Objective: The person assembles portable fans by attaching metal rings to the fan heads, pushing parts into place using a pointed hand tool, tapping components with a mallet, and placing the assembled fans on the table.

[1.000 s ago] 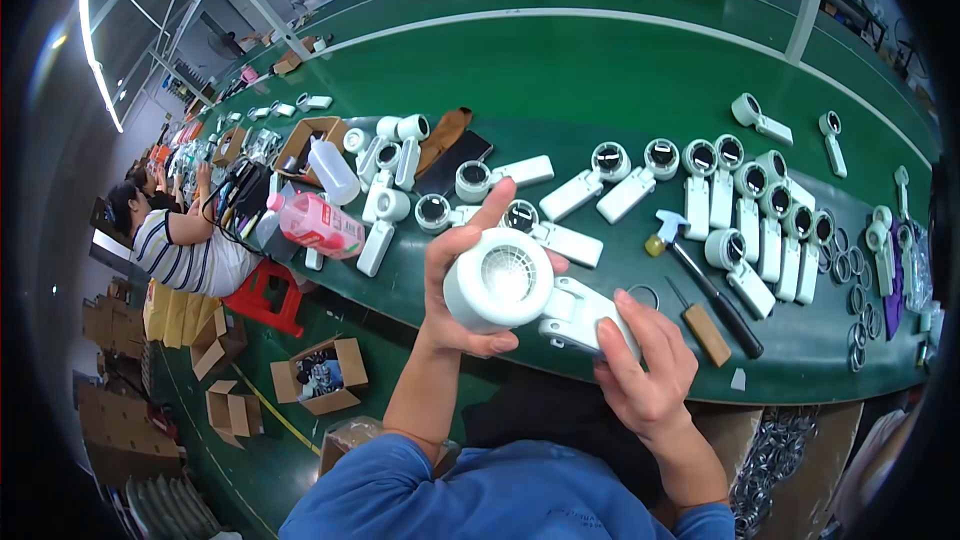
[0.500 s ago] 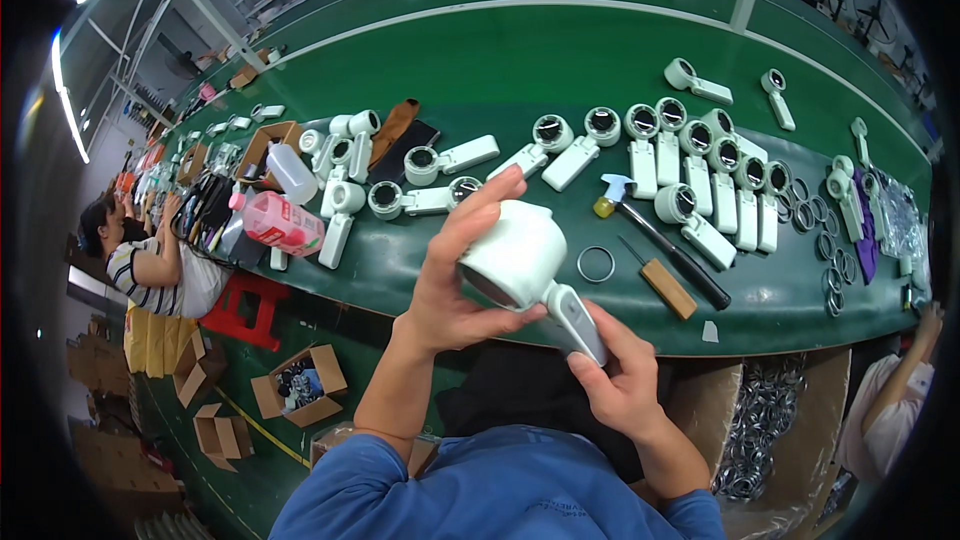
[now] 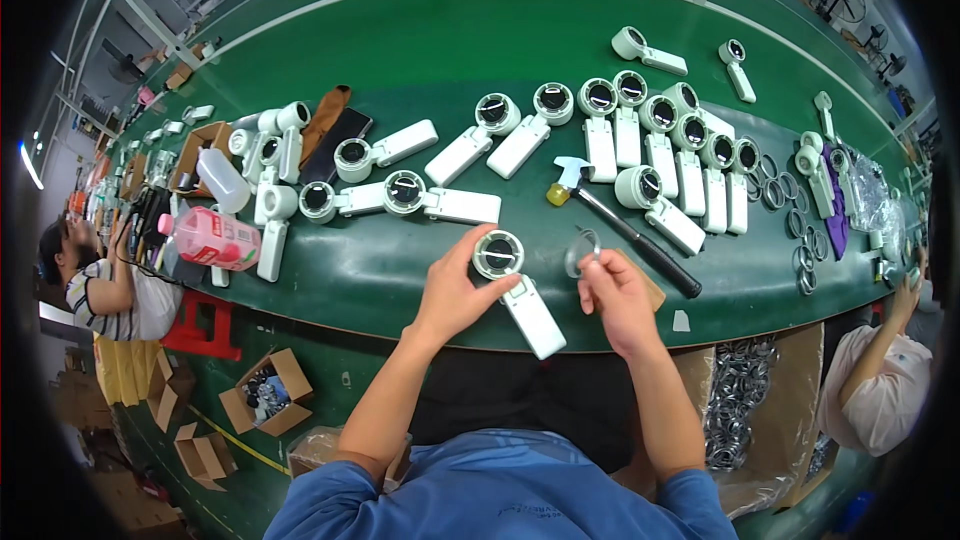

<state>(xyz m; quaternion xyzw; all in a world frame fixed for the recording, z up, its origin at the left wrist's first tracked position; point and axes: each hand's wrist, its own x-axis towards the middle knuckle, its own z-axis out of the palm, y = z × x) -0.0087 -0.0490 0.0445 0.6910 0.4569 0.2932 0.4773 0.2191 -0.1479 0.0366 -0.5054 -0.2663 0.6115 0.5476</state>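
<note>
My left hand point(image 3: 455, 285) is wrapped round the head of a white handheld fan point(image 3: 536, 320) near the table's front edge. The fan's round face with its dark centre points up, and its handle slants toward me to the right. My right hand point(image 3: 618, 298) pinches a thin grey ring point(image 3: 581, 252), held on edge to the right of the fan and apart from it. Partly hidden behind my right hand lies a wooden tool handle point(image 3: 645, 282). A hammer point(image 3: 640, 238) with a pale blue and yellow head lies just beyond it.
Several white fans point(image 3: 660, 150) lie across the green table point(image 3: 400, 270). Loose rings point(image 3: 800, 210) lie at the right. A pink bottle point(image 3: 215, 238) stands left. A carton of rings point(image 3: 740, 400) sits below the table's right side. Other people work at both sides.
The fan has come down from in front of me to the table and turned face up. My right hand has left its handle and picked up the ring from the table.
</note>
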